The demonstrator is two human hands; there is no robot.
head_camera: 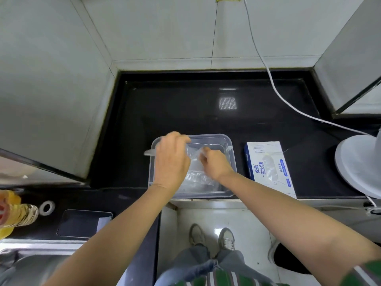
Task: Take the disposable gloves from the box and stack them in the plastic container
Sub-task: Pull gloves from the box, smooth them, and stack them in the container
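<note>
A clear plastic container (228, 145) stands on the black counter near its front edge. Thin transparent gloves (198, 178) lie crumpled inside it. My left hand (172, 159) hovers over the container's left side, fingers curled down onto a glove; its fingertips are blurred. My right hand (214, 163) is inside the container, pinching a fold of clear glove film. The white and blue glove box (268, 168) lies flat on the counter just right of the container, its oval opening facing up.
A white fan base (358, 164) stands at the right edge, its cable (274, 87) running across the counter. On the lower left are an oil bottle (14, 213), a dark phone (82, 223) and a steel sink (31, 263). Tiled walls enclose the back.
</note>
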